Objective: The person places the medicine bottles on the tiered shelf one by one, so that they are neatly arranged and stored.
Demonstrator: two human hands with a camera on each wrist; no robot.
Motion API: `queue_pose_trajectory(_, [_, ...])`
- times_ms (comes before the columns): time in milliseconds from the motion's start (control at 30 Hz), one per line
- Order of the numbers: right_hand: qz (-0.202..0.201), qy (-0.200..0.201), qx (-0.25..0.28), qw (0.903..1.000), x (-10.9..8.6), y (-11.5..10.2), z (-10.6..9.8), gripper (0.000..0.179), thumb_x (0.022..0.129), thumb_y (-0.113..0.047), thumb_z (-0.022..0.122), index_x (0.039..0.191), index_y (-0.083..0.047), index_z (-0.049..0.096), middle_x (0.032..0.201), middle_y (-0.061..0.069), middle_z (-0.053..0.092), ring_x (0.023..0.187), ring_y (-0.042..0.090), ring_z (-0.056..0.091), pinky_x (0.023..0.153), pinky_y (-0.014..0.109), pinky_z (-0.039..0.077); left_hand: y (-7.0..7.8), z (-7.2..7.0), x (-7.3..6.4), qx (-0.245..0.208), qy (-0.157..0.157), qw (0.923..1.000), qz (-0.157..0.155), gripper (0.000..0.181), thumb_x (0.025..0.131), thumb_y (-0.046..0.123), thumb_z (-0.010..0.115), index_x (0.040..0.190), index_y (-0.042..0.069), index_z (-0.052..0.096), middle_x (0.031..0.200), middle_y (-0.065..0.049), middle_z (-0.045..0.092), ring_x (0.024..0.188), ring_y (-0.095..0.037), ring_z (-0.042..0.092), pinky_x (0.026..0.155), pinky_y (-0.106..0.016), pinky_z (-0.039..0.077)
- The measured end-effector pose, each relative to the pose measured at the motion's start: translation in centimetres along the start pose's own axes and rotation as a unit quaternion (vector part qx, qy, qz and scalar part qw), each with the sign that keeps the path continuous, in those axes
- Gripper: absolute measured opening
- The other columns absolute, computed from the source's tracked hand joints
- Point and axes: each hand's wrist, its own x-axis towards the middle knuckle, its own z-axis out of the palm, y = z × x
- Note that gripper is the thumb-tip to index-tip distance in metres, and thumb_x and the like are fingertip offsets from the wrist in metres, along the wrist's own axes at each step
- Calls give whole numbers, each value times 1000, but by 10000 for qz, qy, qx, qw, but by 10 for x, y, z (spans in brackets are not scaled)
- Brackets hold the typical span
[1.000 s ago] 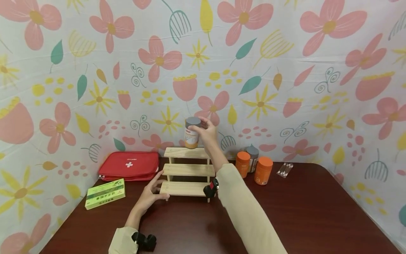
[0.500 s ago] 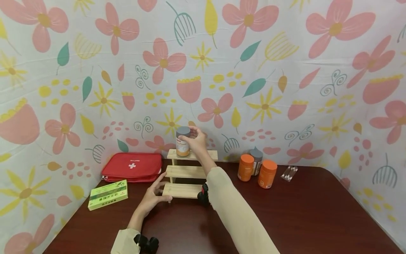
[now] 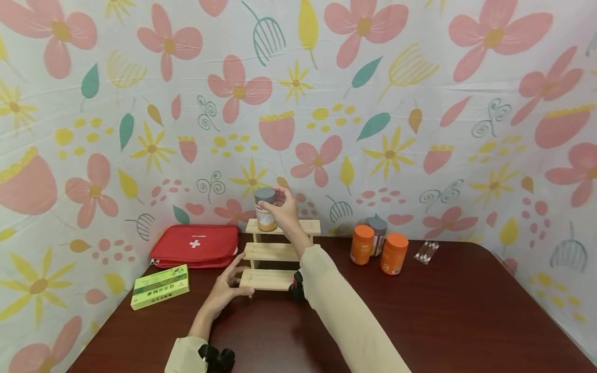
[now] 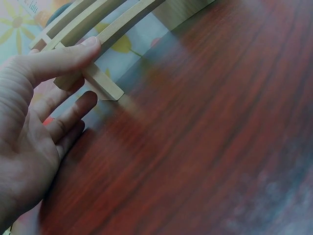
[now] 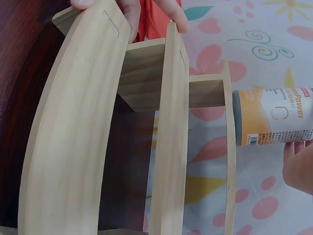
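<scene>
A white-and-orange supplement bottle (image 3: 266,211) with a grey lid stands upright at the left end of the top step of a three-step wooden shelf (image 3: 270,252). My right hand (image 3: 285,210) grips its upper part, thumb in front and fingers behind. From the right wrist view, the bottle's base (image 5: 238,117) is at the top step, touching or nearly so. My left hand (image 3: 222,290) holds the shelf's left end. Its thumb (image 4: 73,58) lies on the lowest step, while a finger reaches up to the middle step; the other fingers are spread alongside.
Left of the shelf are a red first-aid pouch (image 3: 196,246) and a green-yellow box (image 3: 160,286). To the right stand two orange bottles (image 3: 361,245) and a grey-lidded bottle (image 3: 377,235). Beyond them lies a small clear packet (image 3: 426,252). A floral cloth (image 3: 420,171) hangs behind the table (image 3: 443,311).
The right hand has brought the bottle left and down to the top step's left end. In the last half second it shifted only slightly left. The left hand stays on the shelf.
</scene>
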Motion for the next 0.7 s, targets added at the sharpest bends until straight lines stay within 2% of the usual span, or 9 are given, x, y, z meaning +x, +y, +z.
queue_pose_trajectory(233, [-117, -118, -87, 9998, -7, -3, -2, 60, 84, -13, 77, 136, -7, 48, 139, 15, 51, 131, 31, 48, 110, 43, 40, -2, 0, -1, 0, 112, 9999, -84, 94, 77, 6, 80, 153, 29, 30, 140, -21, 52, 94, -17, 64, 77, -29, 52])
queue_pose_trajectory(400, [-233, -140, -27, 9996, -11, -5, -5, 62, 85, -15, 75, 139, -7, 46, 142, 15, 47, 133, 32, 45, 110, 45, 39, -1, -2, -1, 36, 73, 10000, 13, 94, 77, 7, 80, 154, 27, 30, 139, -23, 52, 94, -18, 63, 78, -29, 52])
queue_pose_trajectory(567, [-351, 53, 52, 9994, -19, -4, -12, 63, 85, -17, 75, 139, -6, 45, 141, 15, 47, 131, 33, 45, 109, 49, 39, 1, -2, -1, -21, -17, 10000, 69, 93, 78, 5, 79, 154, 25, 29, 140, -25, 50, 94, -18, 64, 77, -29, 52])
queue_pose_trajectory(700, [-479, 287, 260, 9981, -31, -7, -23, 56, 87, -13, 73, 136, -3, 48, 137, 19, 51, 127, 36, 48, 106, 50, 42, 0, -1, 1, -108, -82, 9998, 116, 94, 78, 4, 79, 154, 23, 28, 139, -26, 50, 92, -18, 64, 75, -29, 52])
